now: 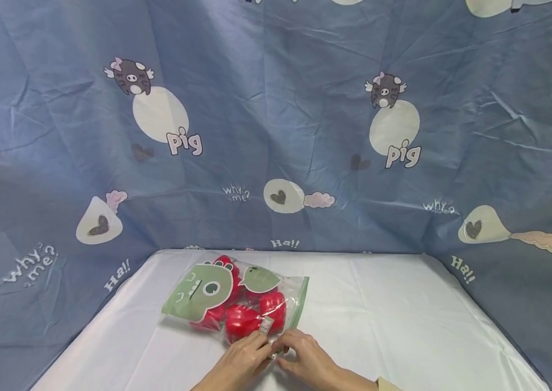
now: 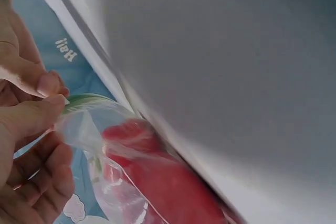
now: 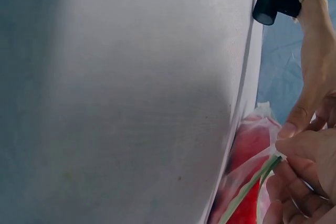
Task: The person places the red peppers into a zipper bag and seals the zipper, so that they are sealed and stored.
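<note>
A clear zip bag (image 1: 297, 296) printed with a green cartoon dinosaur lies on the white table, with several glossy red things (image 1: 241, 321) inside whose kind does not show clearly. My left hand (image 1: 243, 355) pinches the bag's near corner at the end of the green zip strip (image 2: 89, 98), thumb against fingers. Close beside it, my right hand (image 1: 307, 358) also pinches that corner, the two hands' fingertips meeting there. In the right wrist view the green strip (image 3: 247, 190) runs down from the right fingers. A small pale tag (image 1: 266, 325) shows just above the left fingers.
The bag sits on a white-covered table (image 1: 378, 315). Blue fabric (image 1: 276, 136) with cartoon pigs and lettering hangs behind it and along both sides. On the other wrist, a black camera mount (image 3: 278, 6) shows in the right wrist view.
</note>
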A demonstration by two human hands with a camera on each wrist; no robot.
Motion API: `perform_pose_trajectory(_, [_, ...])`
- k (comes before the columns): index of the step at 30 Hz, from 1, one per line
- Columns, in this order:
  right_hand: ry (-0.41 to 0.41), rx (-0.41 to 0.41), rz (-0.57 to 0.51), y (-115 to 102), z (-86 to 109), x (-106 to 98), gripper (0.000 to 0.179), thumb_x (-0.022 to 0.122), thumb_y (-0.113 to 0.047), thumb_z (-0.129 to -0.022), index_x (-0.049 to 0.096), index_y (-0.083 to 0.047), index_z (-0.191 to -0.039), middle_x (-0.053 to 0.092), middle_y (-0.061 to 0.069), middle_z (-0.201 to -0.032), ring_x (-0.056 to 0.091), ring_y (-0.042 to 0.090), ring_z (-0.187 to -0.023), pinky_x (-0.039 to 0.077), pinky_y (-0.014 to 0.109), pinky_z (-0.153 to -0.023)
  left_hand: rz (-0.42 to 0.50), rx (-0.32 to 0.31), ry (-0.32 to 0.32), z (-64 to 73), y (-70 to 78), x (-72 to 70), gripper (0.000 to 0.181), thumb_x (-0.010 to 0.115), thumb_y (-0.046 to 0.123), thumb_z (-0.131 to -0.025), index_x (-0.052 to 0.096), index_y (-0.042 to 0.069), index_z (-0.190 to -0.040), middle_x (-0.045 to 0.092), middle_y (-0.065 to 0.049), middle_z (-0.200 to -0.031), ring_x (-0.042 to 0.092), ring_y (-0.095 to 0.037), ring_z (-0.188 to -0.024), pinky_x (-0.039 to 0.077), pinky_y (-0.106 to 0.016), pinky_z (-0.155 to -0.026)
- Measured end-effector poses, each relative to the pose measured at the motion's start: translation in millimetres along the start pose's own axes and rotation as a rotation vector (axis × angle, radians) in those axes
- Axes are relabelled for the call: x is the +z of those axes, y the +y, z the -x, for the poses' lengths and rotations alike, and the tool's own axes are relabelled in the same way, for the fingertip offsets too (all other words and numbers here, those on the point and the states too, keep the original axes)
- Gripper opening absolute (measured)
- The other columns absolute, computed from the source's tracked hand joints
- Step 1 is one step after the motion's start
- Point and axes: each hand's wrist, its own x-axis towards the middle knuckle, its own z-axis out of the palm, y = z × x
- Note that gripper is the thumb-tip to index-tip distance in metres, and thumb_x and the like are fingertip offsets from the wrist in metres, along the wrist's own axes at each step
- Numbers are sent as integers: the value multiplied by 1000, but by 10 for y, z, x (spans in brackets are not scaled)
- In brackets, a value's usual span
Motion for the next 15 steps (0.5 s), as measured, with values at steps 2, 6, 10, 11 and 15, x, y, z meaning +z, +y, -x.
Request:
perform_pose_trajectory(2, [0,-29,13,5,6,5,22,76,-12,-78,68,-19,-98,67,-13,-94,58,-1,-86,51,18,-73,0,8,-4,3,15,-3,31,86,15,-65,67,16,-90,58,8,-84,58,-4,-78,50,-17,-72])
perform_pose_trajectory(6, [19,-77,33,12,7,15,23,77,-12,-77,68,-18,-98,67,-12,-95,58,-1,-86,51,17,-73,14,-10,-27,5,48,-21,30,84,15,-69,67,16,-93,61,8,-84,60,-5,-80,51,-17,-71])
perform_pose_trajectory(10, [34,-94,40,13,5,12,22,77,-11,-77,68,-19,-96,68,-11,-94,59,0,-85,51,18,-73,48,-36,-47,1,75,-42,31,82,16,-71,68,14,-98,66,6,-88,64,-7,-84,53,-20,-71])
perform_pose_trajectory(11, [34,-97,42,16,6,12,22,77,-11,-77,68,-19,-95,68,-11,-93,59,0,-85,51,17,-73,59,-42,-54,0,80,-48,31,82,16,-72,68,14,-99,67,5,-89,65,-8,-85,53,-20,-72])
perform_pose_trajectory(15, [27,-125,87,14,10,2,20,77,-12,-78,69,-21,-94,68,-13,-95,59,-1,-89,50,15,-77,95,-48,-74,3,96,-64,31,82,14,-72,68,11,-99,70,3,-90,67,-9,-85,54,-21,-73])
